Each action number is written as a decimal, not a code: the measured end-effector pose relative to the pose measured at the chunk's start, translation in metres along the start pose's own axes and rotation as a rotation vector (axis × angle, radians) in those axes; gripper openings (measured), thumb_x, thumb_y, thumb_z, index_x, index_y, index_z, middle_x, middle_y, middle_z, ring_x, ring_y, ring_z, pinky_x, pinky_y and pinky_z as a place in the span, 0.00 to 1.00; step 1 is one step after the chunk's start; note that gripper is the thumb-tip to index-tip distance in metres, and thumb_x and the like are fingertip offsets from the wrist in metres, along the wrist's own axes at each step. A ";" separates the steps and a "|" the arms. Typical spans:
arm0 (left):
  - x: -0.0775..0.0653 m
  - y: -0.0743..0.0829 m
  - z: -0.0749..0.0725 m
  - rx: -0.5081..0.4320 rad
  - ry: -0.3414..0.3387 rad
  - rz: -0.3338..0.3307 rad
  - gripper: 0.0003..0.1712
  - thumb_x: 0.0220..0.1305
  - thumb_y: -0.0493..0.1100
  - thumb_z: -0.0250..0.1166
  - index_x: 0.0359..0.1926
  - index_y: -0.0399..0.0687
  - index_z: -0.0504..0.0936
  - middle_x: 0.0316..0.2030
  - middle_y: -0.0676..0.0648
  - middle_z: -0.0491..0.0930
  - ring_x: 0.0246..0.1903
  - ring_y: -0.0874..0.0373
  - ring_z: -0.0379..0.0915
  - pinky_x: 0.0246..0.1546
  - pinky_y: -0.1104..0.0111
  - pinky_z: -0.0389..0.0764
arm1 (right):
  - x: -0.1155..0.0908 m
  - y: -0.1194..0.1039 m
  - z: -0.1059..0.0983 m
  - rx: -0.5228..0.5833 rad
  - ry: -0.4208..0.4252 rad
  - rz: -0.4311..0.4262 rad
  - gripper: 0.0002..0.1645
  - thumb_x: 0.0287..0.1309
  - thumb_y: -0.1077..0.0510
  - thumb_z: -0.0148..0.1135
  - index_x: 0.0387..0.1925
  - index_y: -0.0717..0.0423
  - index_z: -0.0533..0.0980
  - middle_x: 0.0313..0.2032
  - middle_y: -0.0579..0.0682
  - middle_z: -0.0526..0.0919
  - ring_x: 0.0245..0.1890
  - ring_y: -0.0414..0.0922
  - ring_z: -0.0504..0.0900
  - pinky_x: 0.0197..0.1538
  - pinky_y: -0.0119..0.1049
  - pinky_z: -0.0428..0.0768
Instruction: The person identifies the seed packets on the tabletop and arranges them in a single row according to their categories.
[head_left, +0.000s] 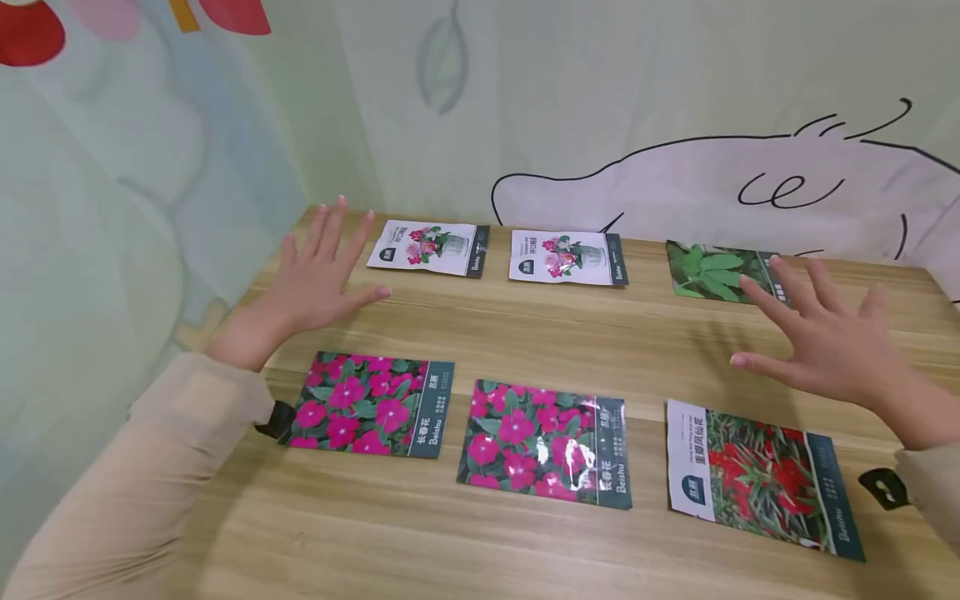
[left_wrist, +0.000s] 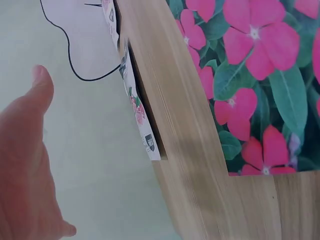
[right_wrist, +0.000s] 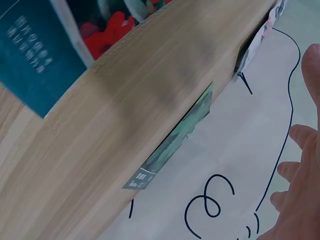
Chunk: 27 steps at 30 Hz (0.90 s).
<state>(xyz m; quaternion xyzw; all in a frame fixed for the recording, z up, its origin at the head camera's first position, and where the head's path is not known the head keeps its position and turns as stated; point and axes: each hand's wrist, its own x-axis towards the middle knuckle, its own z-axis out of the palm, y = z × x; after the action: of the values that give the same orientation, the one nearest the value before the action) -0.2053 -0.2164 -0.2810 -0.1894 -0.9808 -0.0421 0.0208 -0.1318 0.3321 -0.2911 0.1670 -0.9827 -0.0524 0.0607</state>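
Note:
My left hand point(head_left: 318, 271) hovers with fingers spread over the table's left side, holding nothing. Nearest to it are a white seed packet point(head_left: 427, 247) with a flower vase picture and, closer to me, a pink-flower seed packet point(head_left: 367, 406). Above the right side my right hand point(head_left: 832, 342) is raised, its fingers spread and also holding nothing. Behind its fingertips a green-leaf seed packet point(head_left: 708, 271) is partly covered from view. Below it lies a red-flower seed packet point(head_left: 765, 479). A second white packet point(head_left: 566, 258) and a second pink-flower packet point(head_left: 543, 442) lie in the middle.
The packets lie in two rows on a wooden table point(head_left: 360, 533). A pale cloth backdrop point(head_left: 637, 83) with printed drawings stands along the table's back and left edges. Dark straps point(head_left: 885, 487) show at both sleeve cuffs.

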 end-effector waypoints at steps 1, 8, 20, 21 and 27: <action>0.001 -0.001 0.000 -0.013 -0.006 -0.001 0.53 0.62 0.70 0.47 0.72 0.54 0.28 0.69 0.42 0.16 0.67 0.45 0.12 0.57 0.30 0.35 | 0.002 -0.001 0.000 0.008 -0.002 -0.001 0.59 0.48 0.27 0.57 0.73 0.41 0.41 0.72 0.58 0.39 0.69 0.61 0.27 0.51 0.80 0.33; 0.011 -0.003 0.000 -0.169 -0.016 0.011 0.51 0.63 0.68 0.50 0.73 0.53 0.32 0.71 0.40 0.23 0.69 0.41 0.24 0.59 0.33 0.43 | 0.017 -0.003 -0.001 0.069 -0.001 -0.033 0.57 0.48 0.29 0.59 0.73 0.43 0.45 0.71 0.60 0.42 0.69 0.62 0.34 0.50 0.80 0.39; 0.027 -0.020 0.001 -0.638 0.023 -0.034 0.53 0.62 0.61 0.57 0.73 0.54 0.32 0.72 0.47 0.33 0.70 0.49 0.28 0.67 0.45 0.37 | 0.055 -0.018 -0.006 0.125 -0.010 -0.067 0.54 0.50 0.31 0.60 0.71 0.48 0.52 0.69 0.63 0.47 0.68 0.64 0.42 0.53 0.78 0.44; 0.028 -0.020 0.001 -0.643 0.021 -0.043 0.53 0.62 0.61 0.57 0.73 0.54 0.32 0.72 0.47 0.33 0.70 0.49 0.28 0.66 0.45 0.38 | 0.058 -0.020 -0.007 0.124 -0.011 -0.070 0.53 0.50 0.31 0.60 0.71 0.49 0.52 0.69 0.63 0.48 0.68 0.64 0.43 0.53 0.78 0.45; 0.032 -0.025 0.006 -0.667 0.023 -0.072 0.53 0.61 0.61 0.59 0.73 0.52 0.34 0.72 0.46 0.35 0.70 0.48 0.30 0.66 0.45 0.39 | 0.074 -0.031 -0.008 0.145 -0.018 -0.088 0.51 0.52 0.33 0.60 0.70 0.52 0.54 0.69 0.63 0.50 0.66 0.66 0.48 0.53 0.75 0.52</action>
<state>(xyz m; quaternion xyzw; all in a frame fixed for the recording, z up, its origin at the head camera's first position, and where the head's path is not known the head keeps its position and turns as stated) -0.2443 -0.2269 -0.2868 -0.1503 -0.9188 -0.3635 -0.0329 -0.1904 0.2776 -0.2791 0.2134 -0.9761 0.0149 0.0374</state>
